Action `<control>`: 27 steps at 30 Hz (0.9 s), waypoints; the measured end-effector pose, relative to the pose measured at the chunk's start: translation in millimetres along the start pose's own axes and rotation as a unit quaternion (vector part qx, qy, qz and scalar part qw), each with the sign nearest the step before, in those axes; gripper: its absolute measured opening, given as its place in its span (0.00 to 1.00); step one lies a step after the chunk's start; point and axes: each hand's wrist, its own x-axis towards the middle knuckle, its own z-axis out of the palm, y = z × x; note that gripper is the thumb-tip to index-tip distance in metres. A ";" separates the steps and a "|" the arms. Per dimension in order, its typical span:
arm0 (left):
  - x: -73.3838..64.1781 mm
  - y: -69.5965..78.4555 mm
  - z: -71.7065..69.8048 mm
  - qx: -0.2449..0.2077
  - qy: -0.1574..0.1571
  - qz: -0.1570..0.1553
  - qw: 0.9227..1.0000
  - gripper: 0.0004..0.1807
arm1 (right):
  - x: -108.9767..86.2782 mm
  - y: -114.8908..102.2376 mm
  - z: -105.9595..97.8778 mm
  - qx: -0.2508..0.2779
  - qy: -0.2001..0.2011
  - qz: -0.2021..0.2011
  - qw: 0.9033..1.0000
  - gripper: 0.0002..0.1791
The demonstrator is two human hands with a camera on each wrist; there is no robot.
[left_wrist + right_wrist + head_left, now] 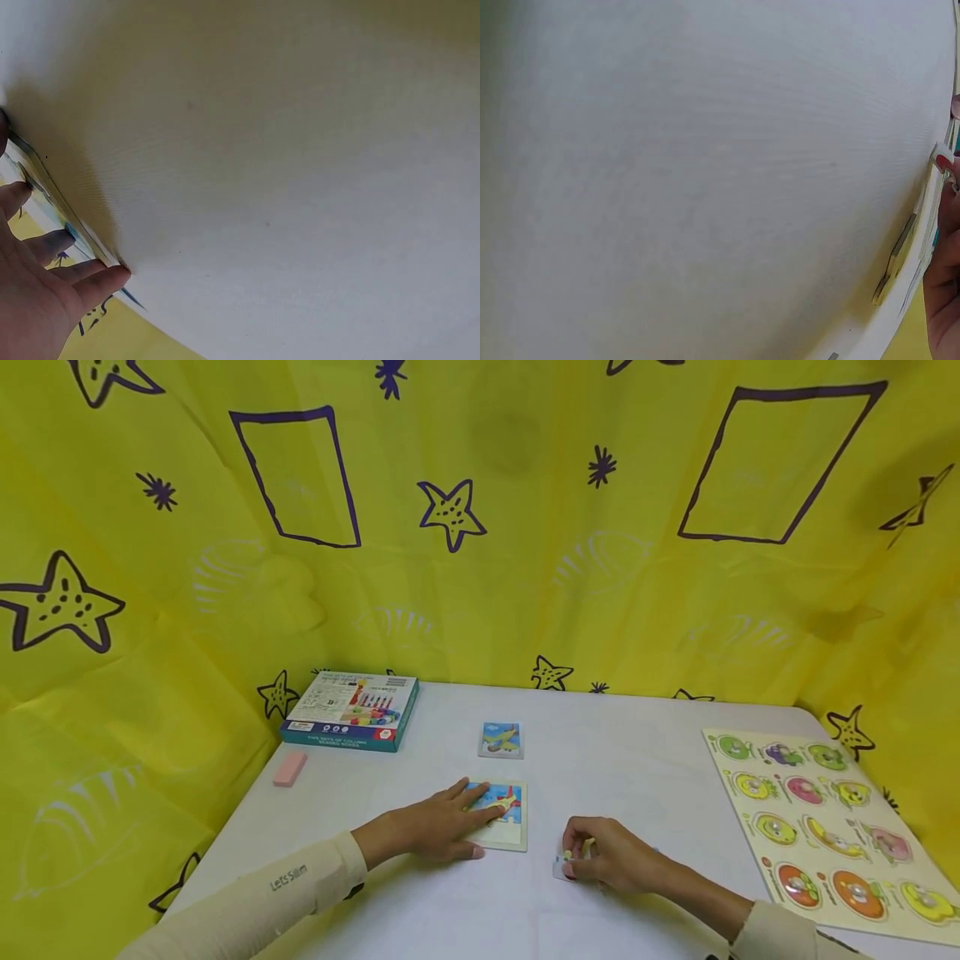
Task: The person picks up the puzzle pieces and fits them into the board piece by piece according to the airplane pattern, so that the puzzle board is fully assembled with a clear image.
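Note:
A small wooden jigsaw board [524,817] with a plane picture lies on the white table, its lower part bare and cream. My left hand [435,827] rests across its left side, fingers spread over the picture; the left wrist view shows those fingertips along the board's edge [56,196]. To the right of the board, my right hand [618,857] pinches a small jigsaw piece [559,867] between thumb and fingers, close over the table. In the right wrist view, only the tip of that piece [940,159] shows, at the right edge. A yellowish loose piece [893,261] lies near this hand.
Behind the board lies a square picture card [501,740] with a yellow plane. A boxed bead set [351,712] is at the back left, a pink block [289,769] before it. A fruit peg board [825,827] covers the right side. A yellow curtain [510,593] encloses the table.

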 end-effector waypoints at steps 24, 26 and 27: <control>-0.5 0.6 0.8 0.001 0.005 0.006 1.000 0.37 | 26.2 -10.7 7.8 0.051 -0.022 -0.020 0.998 0.05; -0.6 0.7 0.7 0.003 0.004 0.001 1.000 0.37 | 29.6 -12.2 9.8 0.058 -0.023 -0.018 0.998 0.05; -0.7 0.8 0.8 0.002 0.005 -0.001 1.000 0.38 | 31.2 -12.9 10.7 0.063 -0.023 -0.019 0.998 0.05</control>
